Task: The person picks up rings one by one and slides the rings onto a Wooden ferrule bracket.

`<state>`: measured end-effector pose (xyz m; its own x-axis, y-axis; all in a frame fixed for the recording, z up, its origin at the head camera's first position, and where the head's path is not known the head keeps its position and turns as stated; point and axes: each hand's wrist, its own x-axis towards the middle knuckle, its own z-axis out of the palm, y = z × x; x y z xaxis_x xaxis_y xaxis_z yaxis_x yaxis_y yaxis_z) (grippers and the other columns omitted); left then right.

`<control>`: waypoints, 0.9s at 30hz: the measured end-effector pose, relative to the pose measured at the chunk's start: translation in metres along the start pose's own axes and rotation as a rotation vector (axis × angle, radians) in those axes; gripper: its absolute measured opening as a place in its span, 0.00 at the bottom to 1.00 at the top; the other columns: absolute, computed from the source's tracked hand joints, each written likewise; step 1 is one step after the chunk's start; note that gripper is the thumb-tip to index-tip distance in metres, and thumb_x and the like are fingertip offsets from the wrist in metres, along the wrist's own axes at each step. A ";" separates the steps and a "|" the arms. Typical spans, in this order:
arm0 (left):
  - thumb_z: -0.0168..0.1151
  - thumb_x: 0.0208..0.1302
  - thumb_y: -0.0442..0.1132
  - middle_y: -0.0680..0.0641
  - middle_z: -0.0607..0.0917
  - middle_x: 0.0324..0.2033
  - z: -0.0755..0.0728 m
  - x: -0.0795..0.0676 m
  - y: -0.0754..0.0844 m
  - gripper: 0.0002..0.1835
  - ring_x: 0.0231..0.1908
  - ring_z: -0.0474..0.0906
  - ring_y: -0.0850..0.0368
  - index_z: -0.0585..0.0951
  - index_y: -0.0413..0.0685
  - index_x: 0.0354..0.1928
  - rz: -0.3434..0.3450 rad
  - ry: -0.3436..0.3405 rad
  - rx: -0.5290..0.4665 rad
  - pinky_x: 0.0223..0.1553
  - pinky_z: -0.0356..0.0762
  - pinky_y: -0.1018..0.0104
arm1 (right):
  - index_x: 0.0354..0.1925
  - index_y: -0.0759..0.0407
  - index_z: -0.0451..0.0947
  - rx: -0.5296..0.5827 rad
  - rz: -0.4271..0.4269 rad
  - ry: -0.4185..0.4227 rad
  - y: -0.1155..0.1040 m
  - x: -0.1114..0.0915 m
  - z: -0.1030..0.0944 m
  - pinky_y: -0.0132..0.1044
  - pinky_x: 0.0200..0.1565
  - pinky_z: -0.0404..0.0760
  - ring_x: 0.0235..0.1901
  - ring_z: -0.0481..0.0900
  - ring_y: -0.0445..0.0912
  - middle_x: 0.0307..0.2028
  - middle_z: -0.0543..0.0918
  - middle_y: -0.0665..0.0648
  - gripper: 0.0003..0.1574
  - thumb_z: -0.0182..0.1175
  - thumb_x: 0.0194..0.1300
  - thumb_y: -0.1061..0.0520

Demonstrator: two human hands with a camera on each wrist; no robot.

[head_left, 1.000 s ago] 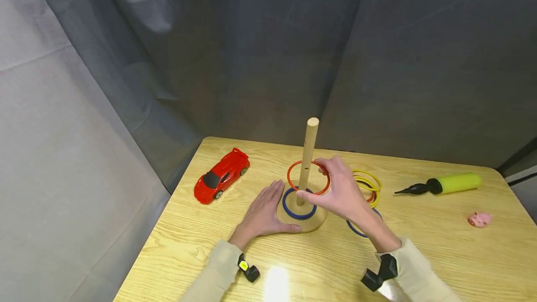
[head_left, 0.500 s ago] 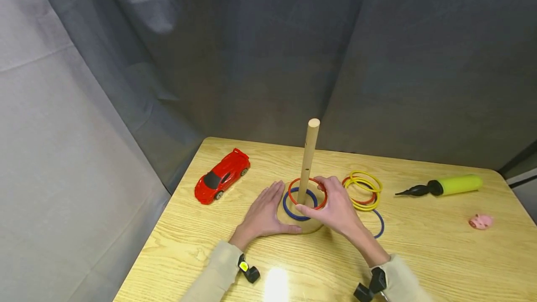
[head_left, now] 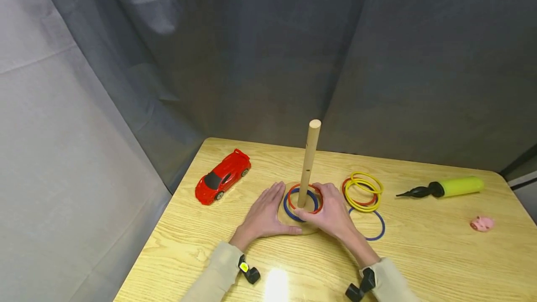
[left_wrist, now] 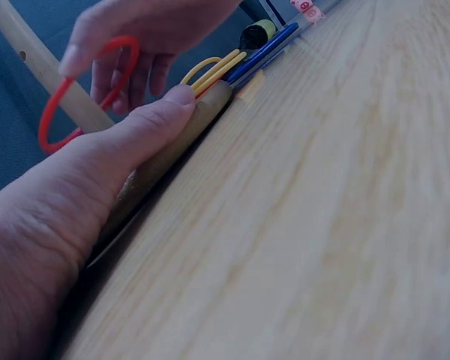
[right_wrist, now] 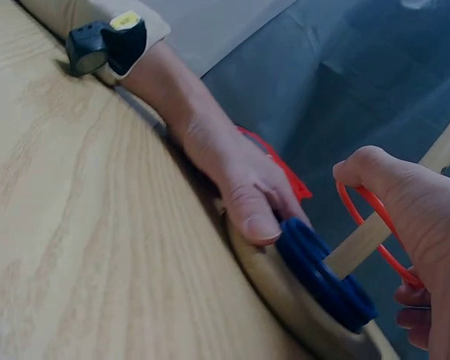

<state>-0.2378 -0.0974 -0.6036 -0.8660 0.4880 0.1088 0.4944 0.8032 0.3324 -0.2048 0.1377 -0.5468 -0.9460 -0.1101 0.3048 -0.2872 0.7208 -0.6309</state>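
My right hand (head_left: 329,211) pinches a red ring (left_wrist: 51,109) between thumb and fingers. The ring encircles an upright wooden post (head_left: 309,153) and hangs tilted, low above stacked blue rings (right_wrist: 315,270). Those blue rings lie around the foot of the post, on its round wooden base (right_wrist: 259,274). At the left side of the base, my left hand (head_left: 266,213) rests with straight fingers spread along the far edge. Its thumb lies on the near rim. In the head view, the right hand covers the right part of the base.
Yellow rings (head_left: 362,209), a red ring (head_left: 345,192) and a blue ring (head_left: 383,227) lie right of the base. A red toy car (head_left: 224,174) stands at left. A green and black hand pump (head_left: 461,186) and a pink toy pig (head_left: 482,223) lie at right. A dark curtain (head_left: 268,59) hangs behind the table.
My right hand has brought the red ring down the post, from mid-height to just above the blue rings. The left hand has stayed at the base.
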 end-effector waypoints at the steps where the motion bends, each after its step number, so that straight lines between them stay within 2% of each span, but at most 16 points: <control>1: 0.48 0.40 0.95 0.52 0.48 0.84 0.000 0.000 0.000 0.78 0.83 0.40 0.57 0.46 0.51 0.85 -0.001 0.000 0.003 0.82 0.45 0.56 | 0.64 0.61 0.77 -0.005 -0.003 0.000 0.001 0.000 0.003 0.44 0.43 0.75 0.45 0.75 0.50 0.49 0.80 0.59 0.58 0.79 0.47 0.27; 8: 0.48 0.41 0.95 0.53 0.48 0.84 0.001 0.000 -0.001 0.77 0.83 0.39 0.58 0.47 0.51 0.85 0.000 0.004 0.009 0.82 0.46 0.56 | 0.65 0.61 0.76 -0.028 -0.006 -0.009 0.005 -0.001 0.015 0.47 0.46 0.77 0.46 0.76 0.52 0.50 0.78 0.59 0.59 0.79 0.46 0.26; 20: 0.49 0.42 0.94 0.50 0.51 0.84 -0.002 -0.001 0.002 0.77 0.83 0.42 0.56 0.48 0.49 0.85 0.018 0.019 -0.003 0.82 0.48 0.55 | 0.68 0.60 0.74 -0.043 -0.019 -0.018 0.012 -0.001 0.024 0.53 0.51 0.78 0.48 0.76 0.54 0.50 0.76 0.60 0.62 0.79 0.46 0.26; 27: 0.51 0.42 0.94 0.50 0.50 0.84 -0.003 -0.001 0.002 0.77 0.83 0.41 0.56 0.47 0.49 0.85 0.018 0.014 -0.011 0.82 0.46 0.55 | 0.71 0.62 0.70 -0.030 -0.017 -0.034 0.011 -0.002 0.021 0.58 0.55 0.77 0.53 0.76 0.58 0.56 0.76 0.62 0.64 0.77 0.50 0.25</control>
<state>-0.2358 -0.0973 -0.5999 -0.8582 0.4971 0.1283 0.5088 0.7905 0.3410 -0.2096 0.1310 -0.5692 -0.9459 -0.1453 0.2900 -0.2987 0.7389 -0.6041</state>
